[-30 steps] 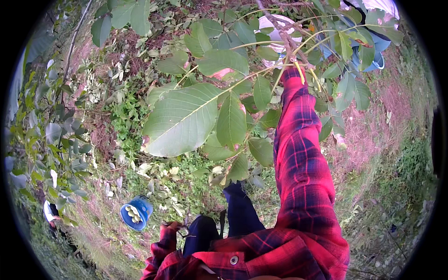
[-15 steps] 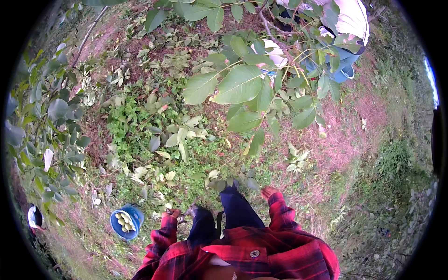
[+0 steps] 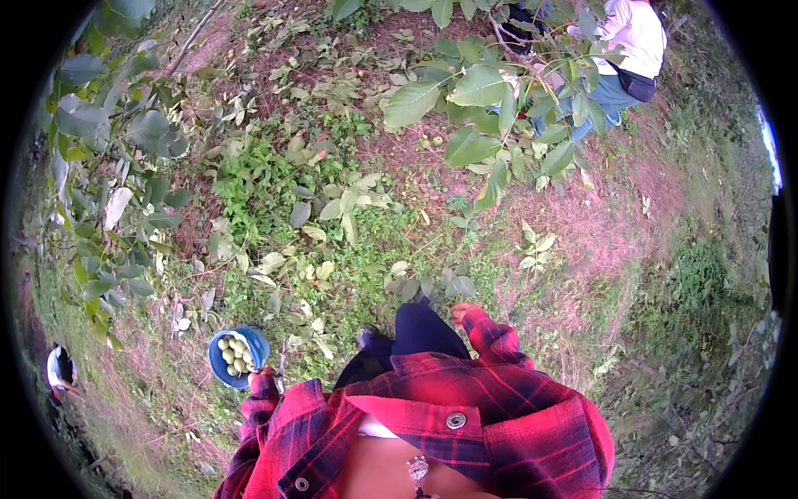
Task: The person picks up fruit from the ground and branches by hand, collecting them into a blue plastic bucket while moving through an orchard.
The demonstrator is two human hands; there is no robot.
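L hand [image 3: 265, 371] at bucket [image 3: 259, 343] rim, grip unclear; R hand [image 3: 463, 312] well apart, can't tell if open. Bucket prob. mouth-up to keep fruit [image 3: 237, 356] in.

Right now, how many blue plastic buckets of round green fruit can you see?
1: the blue plastic bucket of round green fruit at lower left, beside your bare left hand. Others may be hidden behind the broad green leaves at upper right.

A blue bucket [image 3: 259, 343] on grassy ground [image 3: 184, 407] holds round, pale-green fruits [image 3: 237, 354]
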